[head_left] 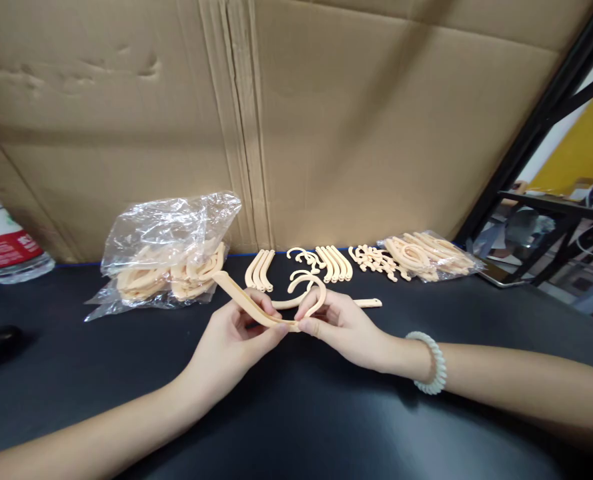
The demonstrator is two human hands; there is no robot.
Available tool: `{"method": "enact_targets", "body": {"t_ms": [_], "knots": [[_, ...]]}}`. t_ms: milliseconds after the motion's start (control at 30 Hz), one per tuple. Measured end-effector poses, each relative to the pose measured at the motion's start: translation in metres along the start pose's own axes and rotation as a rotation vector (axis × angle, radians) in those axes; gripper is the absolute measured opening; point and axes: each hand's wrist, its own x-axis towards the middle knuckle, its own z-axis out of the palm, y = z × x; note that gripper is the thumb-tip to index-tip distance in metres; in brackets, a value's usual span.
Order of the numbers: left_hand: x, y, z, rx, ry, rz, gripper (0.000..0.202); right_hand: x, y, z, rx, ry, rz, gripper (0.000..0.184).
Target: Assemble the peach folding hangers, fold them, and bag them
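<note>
L hand [241, 337] grips long, curved beige bar [243, 303]; R hand [343, 327] pinches beige hook [321, 293] at bar's end, above blk table [296, 413]. Crinkled clear plastic bag [176, 217], far L, holds curved beige pcs [193, 277]; flat clear bag [469, 263], R, w/ beige strips [423, 253] in/on it.

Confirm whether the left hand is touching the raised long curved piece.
Touching: the head view shows the left hand gripping the raised long curved piece, with the thumb overlapping it near its lower end.
</note>
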Motion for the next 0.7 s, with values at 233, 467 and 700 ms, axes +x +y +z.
{"method": "enact_targets", "body": {"t_ms": [233,467,700], "knots": [[-0.0009,-0.0027,0.0058,0.05,-0.009,-0.027,0.03,0.0027,0.0018,0.0,0.173,0.024,0.062,0.027],[-0.0013,-0.0002,0.006,0.136,0.035,-0.057,0.027,0.0046,-0.0012,-0.0044,0.215,0.049,0.061,0.026],[-0.0025,0.0006,0.006,-0.002,0.013,-0.1,0.024,0.0045,-0.0017,-0.0037,0.141,0.047,0.039,0.024]]}}
